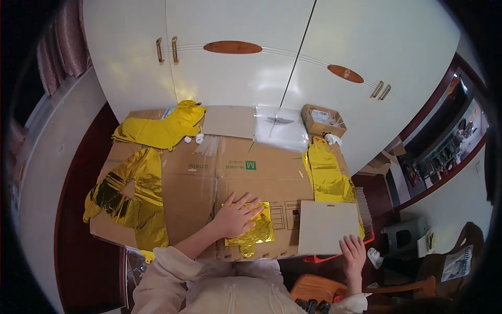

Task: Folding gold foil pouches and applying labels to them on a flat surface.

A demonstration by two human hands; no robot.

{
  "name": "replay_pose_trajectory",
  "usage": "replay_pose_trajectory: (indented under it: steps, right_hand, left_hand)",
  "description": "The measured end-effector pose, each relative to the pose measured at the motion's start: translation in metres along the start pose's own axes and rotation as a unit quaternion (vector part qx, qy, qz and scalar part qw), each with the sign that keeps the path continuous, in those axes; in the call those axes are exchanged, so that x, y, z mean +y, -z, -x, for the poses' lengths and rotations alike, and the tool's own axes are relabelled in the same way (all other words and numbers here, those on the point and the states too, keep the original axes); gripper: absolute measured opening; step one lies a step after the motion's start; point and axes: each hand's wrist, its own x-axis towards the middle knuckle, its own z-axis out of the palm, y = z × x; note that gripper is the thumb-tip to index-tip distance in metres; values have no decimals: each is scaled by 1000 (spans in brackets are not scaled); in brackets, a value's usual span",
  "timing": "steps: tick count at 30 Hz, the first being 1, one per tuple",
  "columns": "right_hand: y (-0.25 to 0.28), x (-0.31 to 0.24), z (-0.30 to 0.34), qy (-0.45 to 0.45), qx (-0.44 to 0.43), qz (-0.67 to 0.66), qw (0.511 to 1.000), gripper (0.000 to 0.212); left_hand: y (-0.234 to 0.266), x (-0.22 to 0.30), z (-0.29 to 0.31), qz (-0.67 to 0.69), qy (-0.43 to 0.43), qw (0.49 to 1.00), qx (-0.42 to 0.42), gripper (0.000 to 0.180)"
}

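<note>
Just right of centre on the far half of the flattened cardboard sheet [191,201]: green square mark [251,165] with a pale letter, small green lettering [234,162] alongside. Left of centre, same half: dark code [197,166] of letters and digits. Near half, right side: dark-outlined printed boxes [277,217], wording too small. At sheet's far edge: clear plastic bag [280,135] with dark printed lines, illegible; small carton [320,128] with white label [321,116], print blurred. Well right of sheet: pale patch [457,263], bold dark lettering.
</note>
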Motion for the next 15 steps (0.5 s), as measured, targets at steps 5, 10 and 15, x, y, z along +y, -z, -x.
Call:
replay_pose_trajectory:
  steps: [5,10,15]
  right_hand:
    - [-46,-2,-16,-36,-130,-87,987,51]
    - [-39,-37,-59,-22,-102,-127,986,40]
    - [-60,-134,-122,88,-112,-302,943,37]
  left_hand:
    - [1,4,0,-15,9,1000,12,55]
    - [3,3,1,1,9,1000,8,57]
    - [3,2,1,1,2,1000,-5,57]
